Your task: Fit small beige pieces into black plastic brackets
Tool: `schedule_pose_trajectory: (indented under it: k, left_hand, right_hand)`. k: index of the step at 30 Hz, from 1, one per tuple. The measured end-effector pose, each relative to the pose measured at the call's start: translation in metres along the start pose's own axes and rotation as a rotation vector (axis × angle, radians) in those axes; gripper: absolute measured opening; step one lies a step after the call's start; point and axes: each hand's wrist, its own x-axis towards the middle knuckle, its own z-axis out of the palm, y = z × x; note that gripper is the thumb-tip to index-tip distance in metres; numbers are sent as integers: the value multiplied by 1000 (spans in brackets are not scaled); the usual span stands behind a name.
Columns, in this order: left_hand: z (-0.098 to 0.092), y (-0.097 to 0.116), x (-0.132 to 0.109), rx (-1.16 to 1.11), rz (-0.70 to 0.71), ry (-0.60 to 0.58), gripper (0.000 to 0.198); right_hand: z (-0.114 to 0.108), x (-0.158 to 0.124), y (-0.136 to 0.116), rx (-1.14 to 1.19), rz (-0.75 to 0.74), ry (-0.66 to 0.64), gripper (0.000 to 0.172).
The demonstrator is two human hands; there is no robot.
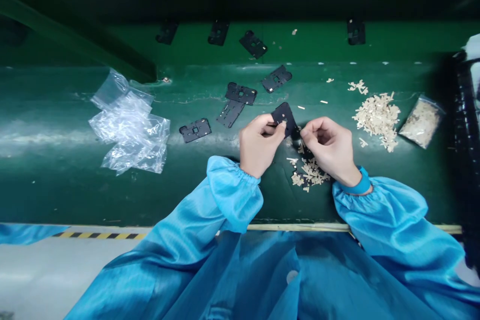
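My left hand (260,144) and my right hand (325,149) pinch a black perforated plastic frame (284,117) between their fingertips, above the green belt. Beige pieces (309,174) lie scattered just below my right hand. Several more black frames sit to the left and above, the nearest (241,93) overlapping another (230,112). A further frame (195,130) lies left of my left hand. A larger heap of beige pieces (377,115) lies to the right. Whatever my fingertips touch on the frame's underside is hidden.
A crumpled clear plastic bag (129,127) lies at left, and a small bag of beige pieces (422,121) at right. Black frames (253,44) also rest on a raised green section (307,42). A dark ribbed object (465,135) stands at the right edge. Yellow-black tape (99,235) marks the floor.
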Motion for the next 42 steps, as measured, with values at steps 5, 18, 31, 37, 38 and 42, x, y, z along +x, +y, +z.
schedule_pose_trajectory:
  k: [5,18,31,37,38,42]
  left_hand:
    - [1,5,2,-83,-40,-7,8]
    - [3,9,-2,-115,-48,10,9]
    - [0,9,-1,-181,-53,-18,18]
    - [0,12,-6,-155,-27,-42,20]
    - [0,11,-7,-147,-20,-53,19]
    - [-1,8,-8,-106,46,-64,17]
  right_hand:
    - [4,-1,3,-15,-27,85,16]
    - [6,1,3,-12,-18,135,22]
    - [5,3,-1,146,-35,85,28]
    - [5,2,-6,177,-17,30,33]
    - [6,2,-7,189,-10,29,32]
    - [5,4,-6,224,-23,3,33]
